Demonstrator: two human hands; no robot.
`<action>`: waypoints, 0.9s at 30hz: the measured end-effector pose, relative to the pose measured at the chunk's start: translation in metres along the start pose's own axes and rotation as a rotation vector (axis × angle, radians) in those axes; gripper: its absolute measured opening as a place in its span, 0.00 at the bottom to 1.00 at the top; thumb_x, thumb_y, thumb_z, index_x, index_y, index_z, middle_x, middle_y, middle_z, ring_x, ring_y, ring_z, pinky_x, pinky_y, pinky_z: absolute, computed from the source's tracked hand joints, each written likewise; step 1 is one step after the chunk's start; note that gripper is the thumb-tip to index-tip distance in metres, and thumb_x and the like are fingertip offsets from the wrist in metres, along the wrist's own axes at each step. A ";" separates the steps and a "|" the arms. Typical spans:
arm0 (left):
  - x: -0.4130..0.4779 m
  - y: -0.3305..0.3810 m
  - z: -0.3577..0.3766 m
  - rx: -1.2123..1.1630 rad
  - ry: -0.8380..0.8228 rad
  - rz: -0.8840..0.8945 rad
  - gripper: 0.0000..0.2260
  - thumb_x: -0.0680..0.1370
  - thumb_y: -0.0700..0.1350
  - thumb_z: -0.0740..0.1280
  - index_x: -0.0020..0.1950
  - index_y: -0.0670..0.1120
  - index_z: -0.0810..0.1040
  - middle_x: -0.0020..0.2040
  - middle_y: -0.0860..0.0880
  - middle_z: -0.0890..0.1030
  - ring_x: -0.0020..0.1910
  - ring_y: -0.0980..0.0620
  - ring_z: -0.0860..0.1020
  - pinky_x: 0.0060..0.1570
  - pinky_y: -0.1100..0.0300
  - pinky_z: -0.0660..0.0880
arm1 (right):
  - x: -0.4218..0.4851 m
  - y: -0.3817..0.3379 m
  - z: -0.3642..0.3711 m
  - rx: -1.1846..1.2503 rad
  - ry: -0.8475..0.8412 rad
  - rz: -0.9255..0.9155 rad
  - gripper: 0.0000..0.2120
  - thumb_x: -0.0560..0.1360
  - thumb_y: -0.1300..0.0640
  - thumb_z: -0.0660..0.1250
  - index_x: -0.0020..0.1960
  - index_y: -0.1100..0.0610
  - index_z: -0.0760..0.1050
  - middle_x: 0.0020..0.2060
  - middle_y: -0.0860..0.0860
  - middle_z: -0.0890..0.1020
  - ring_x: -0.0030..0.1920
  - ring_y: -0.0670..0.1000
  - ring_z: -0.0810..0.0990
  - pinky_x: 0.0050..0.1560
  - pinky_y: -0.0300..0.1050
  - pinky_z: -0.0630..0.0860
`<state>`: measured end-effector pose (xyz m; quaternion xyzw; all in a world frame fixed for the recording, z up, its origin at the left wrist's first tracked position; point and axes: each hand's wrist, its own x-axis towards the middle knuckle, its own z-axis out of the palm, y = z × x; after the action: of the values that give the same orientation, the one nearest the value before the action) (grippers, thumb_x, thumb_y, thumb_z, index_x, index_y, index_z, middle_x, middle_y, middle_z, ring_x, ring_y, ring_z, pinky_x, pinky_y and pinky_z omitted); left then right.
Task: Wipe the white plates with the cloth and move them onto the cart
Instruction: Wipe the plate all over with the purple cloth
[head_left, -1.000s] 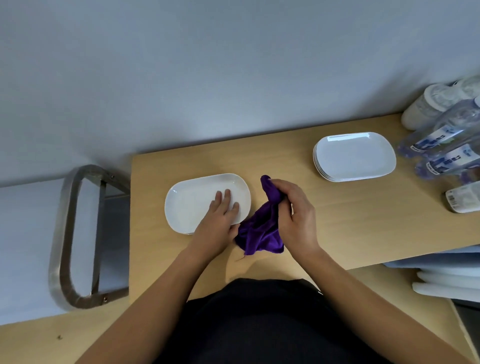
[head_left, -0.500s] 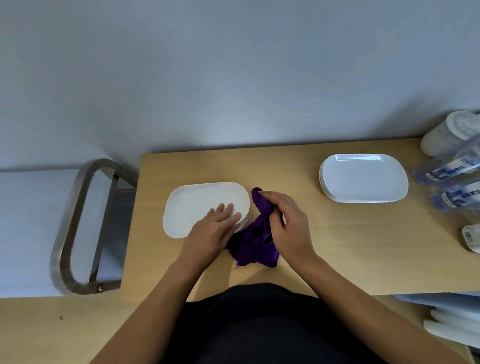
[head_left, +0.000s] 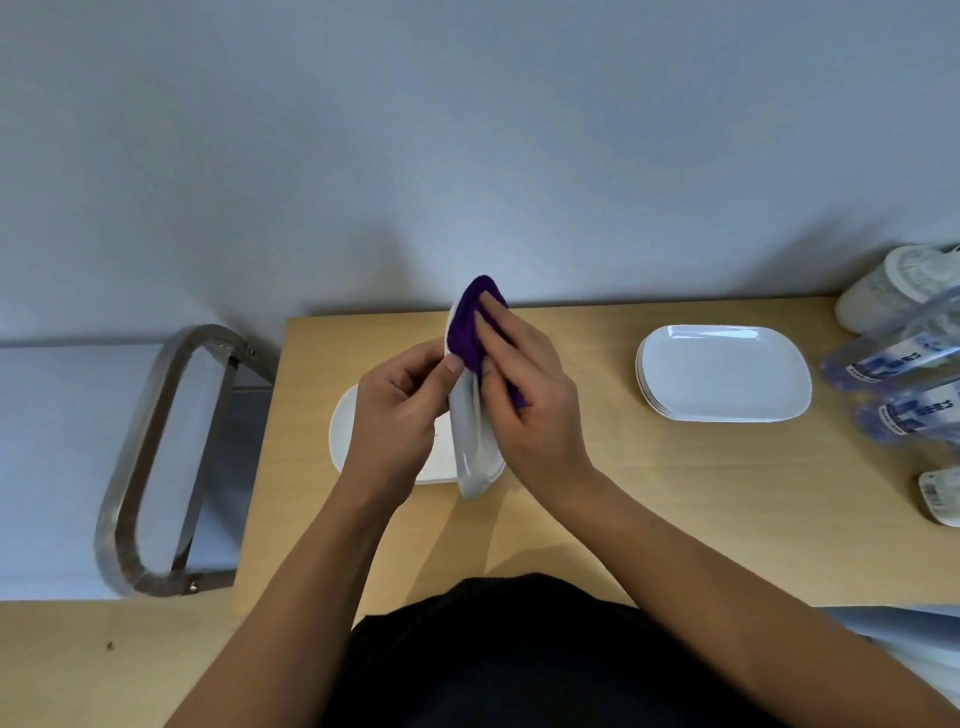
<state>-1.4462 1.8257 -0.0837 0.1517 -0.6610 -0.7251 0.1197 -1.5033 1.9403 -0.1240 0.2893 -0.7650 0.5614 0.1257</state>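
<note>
Looking down on a pale wooden surface (head_left: 623, 493) set against a grey wall.

- Left hand (head_left: 397, 415) grips a white oblong ceramic plate (head_left: 475, 447). The plate is raised on edge above the surface, its long axis pointing away from the person. The left fingers are curled in tight, with the thumb pressed on the near rim.
- Right hand (head_left: 530, 410) holds a soft purple cloth (head_left: 467, 322) against the plate's right face, fingers (head_left: 493, 322) lightly bent over the fabric. The cloth wraps over the plate's far end, and a fold of it shows under the palm (the thumb is mostly hidden, so its grip cannot be told).
- A second white oblong plate (head_left: 345, 431) lies flat on the surface beneath the hands, partly covered by the left hand. The raised plate's lower end is close to it; whether they touch cannot be told.
- A stack of white oblong plates (head_left: 722, 379) sits on the surface to the right, well apart.
- Clear plastic bottles with blue labels (head_left: 893, 364) lie on their sides at the far right edge, blurred.
- A cart with a grey metal loop handle (head_left: 161, 583) and a pale top stands just beside the surface, on its left.
</note>
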 end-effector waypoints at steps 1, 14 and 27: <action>0.000 0.000 0.000 -0.045 -0.025 -0.017 0.11 0.81 0.36 0.62 0.57 0.44 0.83 0.49 0.43 0.85 0.49 0.46 0.82 0.52 0.51 0.79 | -0.005 0.002 0.000 -0.010 0.001 -0.032 0.16 0.77 0.70 0.63 0.64 0.67 0.76 0.66 0.58 0.76 0.65 0.52 0.74 0.64 0.48 0.72; 0.005 -0.009 -0.010 0.023 -0.111 -0.055 0.14 0.82 0.34 0.60 0.56 0.46 0.83 0.50 0.43 0.84 0.50 0.43 0.82 0.55 0.43 0.77 | 0.006 0.020 0.005 -0.074 0.044 0.156 0.20 0.80 0.67 0.57 0.71 0.62 0.69 0.72 0.55 0.70 0.73 0.51 0.67 0.72 0.49 0.66; 0.009 -0.013 -0.003 0.125 -0.043 -0.016 0.11 0.79 0.41 0.63 0.59 0.46 0.81 0.52 0.50 0.84 0.52 0.49 0.81 0.53 0.51 0.76 | -0.044 0.037 0.005 -0.091 -0.145 0.611 0.17 0.77 0.61 0.62 0.65 0.55 0.72 0.51 0.47 0.81 0.49 0.47 0.78 0.51 0.43 0.76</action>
<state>-1.4532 1.8204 -0.0977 0.1485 -0.7063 -0.6863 0.0900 -1.4894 1.9562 -0.1774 0.0795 -0.8479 0.5163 -0.0910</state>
